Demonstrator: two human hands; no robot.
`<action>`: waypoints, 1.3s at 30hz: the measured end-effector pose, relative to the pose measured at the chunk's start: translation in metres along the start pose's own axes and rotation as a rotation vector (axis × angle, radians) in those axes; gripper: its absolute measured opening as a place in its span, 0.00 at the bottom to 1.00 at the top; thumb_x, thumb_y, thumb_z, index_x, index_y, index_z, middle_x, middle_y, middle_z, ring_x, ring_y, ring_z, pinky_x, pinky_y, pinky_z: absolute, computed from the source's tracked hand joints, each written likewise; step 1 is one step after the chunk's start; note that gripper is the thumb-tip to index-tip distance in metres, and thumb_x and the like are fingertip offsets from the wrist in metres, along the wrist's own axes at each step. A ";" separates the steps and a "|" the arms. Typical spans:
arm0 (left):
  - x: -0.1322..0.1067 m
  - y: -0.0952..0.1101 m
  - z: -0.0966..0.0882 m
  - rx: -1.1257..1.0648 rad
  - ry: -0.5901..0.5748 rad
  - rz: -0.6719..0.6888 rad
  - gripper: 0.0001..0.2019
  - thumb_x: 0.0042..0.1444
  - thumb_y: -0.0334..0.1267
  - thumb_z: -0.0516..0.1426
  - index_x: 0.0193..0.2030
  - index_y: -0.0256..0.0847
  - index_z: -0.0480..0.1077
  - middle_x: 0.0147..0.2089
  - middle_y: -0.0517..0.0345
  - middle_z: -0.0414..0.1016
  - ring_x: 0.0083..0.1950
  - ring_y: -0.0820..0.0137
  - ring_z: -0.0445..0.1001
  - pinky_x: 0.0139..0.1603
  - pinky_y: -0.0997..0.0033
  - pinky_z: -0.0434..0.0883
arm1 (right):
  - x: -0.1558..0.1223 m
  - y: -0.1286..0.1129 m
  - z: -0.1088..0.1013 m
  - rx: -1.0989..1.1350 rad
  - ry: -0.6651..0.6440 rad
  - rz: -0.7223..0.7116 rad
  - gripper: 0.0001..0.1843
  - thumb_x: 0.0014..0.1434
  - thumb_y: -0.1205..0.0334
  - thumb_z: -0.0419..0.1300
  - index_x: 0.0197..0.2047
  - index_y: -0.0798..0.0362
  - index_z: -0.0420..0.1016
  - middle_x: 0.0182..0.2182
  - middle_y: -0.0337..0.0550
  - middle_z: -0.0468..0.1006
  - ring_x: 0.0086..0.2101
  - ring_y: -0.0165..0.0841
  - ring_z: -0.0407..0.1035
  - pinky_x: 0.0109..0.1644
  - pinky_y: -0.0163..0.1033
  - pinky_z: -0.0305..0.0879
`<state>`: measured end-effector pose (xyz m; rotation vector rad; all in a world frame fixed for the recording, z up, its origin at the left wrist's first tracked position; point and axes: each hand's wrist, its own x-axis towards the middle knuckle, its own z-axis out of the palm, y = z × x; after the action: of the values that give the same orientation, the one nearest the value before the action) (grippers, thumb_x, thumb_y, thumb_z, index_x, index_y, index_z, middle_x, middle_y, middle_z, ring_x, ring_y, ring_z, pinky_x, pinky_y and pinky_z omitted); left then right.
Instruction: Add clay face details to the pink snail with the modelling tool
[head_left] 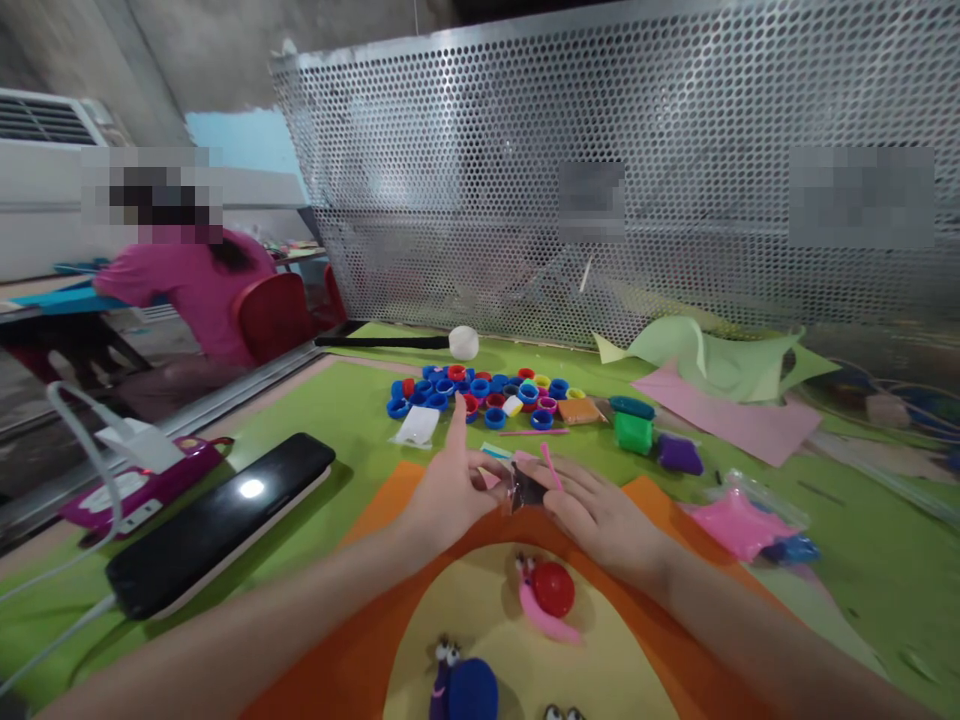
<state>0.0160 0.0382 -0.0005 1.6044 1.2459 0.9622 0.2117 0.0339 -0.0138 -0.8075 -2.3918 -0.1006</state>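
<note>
I have my left hand [457,488] pinching the left end of a small black packet in clear plastic [531,488], its index finger stretched toward the far side. My right hand [600,512] pinches the right end. The packet is blurred from here, but its long axis seems to run left to right, the right end slightly nearer. A thin pink stick [551,467] at the right fingers points far and a little left. The packet is above the orange paper sheet [337,640], just beyond the pink-bodied snail with a red round shell [553,590].
</note>
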 end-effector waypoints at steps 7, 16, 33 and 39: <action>0.006 0.009 -0.010 -0.108 0.023 -0.046 0.39 0.51 0.32 0.60 0.65 0.42 0.41 0.33 0.63 0.73 0.22 0.78 0.66 0.24 0.76 0.66 | -0.003 0.009 0.009 -0.110 0.073 -0.038 0.09 0.63 0.66 0.55 0.47 0.53 0.69 0.49 0.46 0.69 0.45 0.38 0.68 0.46 0.48 0.68; 0.012 0.002 -0.032 -0.214 -0.084 -0.196 0.14 0.59 0.40 0.53 0.50 0.37 0.65 0.45 0.53 0.71 0.39 0.69 0.73 0.37 0.64 0.73 | -0.006 0.019 0.016 -0.207 0.096 0.028 0.08 0.63 0.64 0.55 0.45 0.55 0.69 0.45 0.45 0.72 0.40 0.35 0.70 0.42 0.45 0.70; 0.002 0.019 -0.028 -0.355 -0.070 -0.162 0.35 0.45 0.34 0.64 0.60 0.37 0.56 0.25 0.66 0.73 0.19 0.79 0.67 0.23 0.76 0.62 | -0.011 0.028 0.012 -0.441 -0.064 0.269 0.10 0.62 0.58 0.56 0.40 0.57 0.70 0.34 0.40 0.73 0.32 0.32 0.70 0.36 0.42 0.69; -0.001 0.023 -0.026 -0.316 -0.109 -0.172 0.33 0.48 0.36 0.61 0.61 0.37 0.54 0.29 0.57 0.78 0.19 0.77 0.70 0.21 0.77 0.57 | -0.012 0.030 0.012 -0.429 0.017 0.283 0.10 0.62 0.58 0.56 0.40 0.57 0.70 0.34 0.40 0.73 0.31 0.32 0.70 0.35 0.41 0.69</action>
<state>-0.0017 0.0391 0.0295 1.2658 1.0773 0.9000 0.2303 0.0549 -0.0341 -1.3261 -2.2418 -0.5152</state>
